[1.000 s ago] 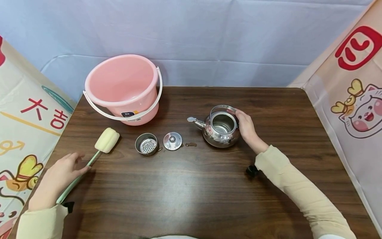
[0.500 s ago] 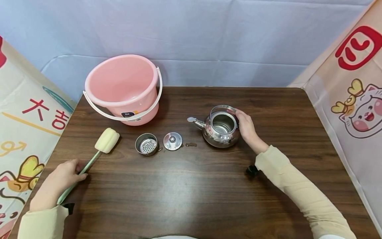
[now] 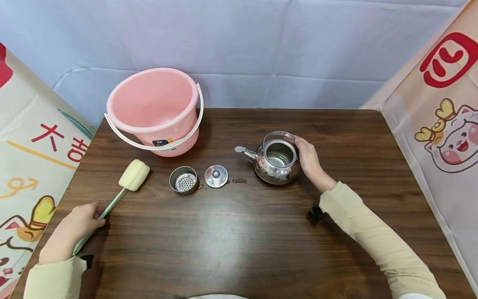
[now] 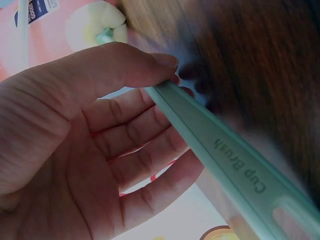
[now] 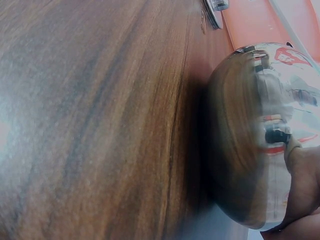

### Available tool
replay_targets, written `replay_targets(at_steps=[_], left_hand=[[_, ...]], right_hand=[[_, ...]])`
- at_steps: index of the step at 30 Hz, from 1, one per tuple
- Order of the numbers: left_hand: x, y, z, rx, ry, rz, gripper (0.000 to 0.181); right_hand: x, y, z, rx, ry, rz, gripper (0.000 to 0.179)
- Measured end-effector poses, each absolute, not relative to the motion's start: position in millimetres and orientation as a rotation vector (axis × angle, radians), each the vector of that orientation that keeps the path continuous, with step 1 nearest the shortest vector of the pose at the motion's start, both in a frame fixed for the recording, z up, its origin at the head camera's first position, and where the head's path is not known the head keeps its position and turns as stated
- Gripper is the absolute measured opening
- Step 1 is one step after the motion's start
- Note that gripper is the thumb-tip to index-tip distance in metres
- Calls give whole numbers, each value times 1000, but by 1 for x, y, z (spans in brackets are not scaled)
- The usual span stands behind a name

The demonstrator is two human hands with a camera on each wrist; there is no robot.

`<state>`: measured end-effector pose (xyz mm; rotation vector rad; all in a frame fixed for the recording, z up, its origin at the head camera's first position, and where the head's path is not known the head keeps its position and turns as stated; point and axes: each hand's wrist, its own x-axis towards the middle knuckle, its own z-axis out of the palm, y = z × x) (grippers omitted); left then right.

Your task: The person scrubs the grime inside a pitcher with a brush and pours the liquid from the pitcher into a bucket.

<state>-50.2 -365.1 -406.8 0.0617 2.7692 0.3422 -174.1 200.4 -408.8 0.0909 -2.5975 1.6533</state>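
Note:
At the table's left side my left hand pinches the green handle of a cup brush between thumb and fingers. "Cup Brush" is printed on the handle in the left wrist view. Its pale yellow sponge head lies toward the bucket. My right hand holds the right side of a shiny steel teapot, which stands upright without its lid, spout to the left. The teapot hides part of its fingers. Left of it lie the knobbed lid and a perforated strainer cup.
A pink bucket with a white handle stands at the back left. A small wet spot marks the wooden table between lid and teapot. Cloth hangs behind the table and along both sides.
My left hand has moved slightly down and closed its thumb and fingers on the brush handle. The right hand and teapot have stayed in place.

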Motion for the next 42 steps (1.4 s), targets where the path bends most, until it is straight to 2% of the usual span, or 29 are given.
replay_targets(at_steps=[7, 17, 31, 42], left_hand=[[-49, -366, -406, 94, 2775, 359, 18], [-44, -369, -395, 115, 2853, 428, 4], [-45, -369, -384, 281, 3095, 363, 12], [-43, -358, -372, 280, 3228, 308, 9]], right_hand=[[-174, 199, -407, 65, -2582, 1697, 43], [-174, 198, -407, 48, -2573, 1712, 42], [-173, 199, -407, 60, -2573, 1710, 42], [-158, 186, -378, 85, -2583, 1711, 41]])
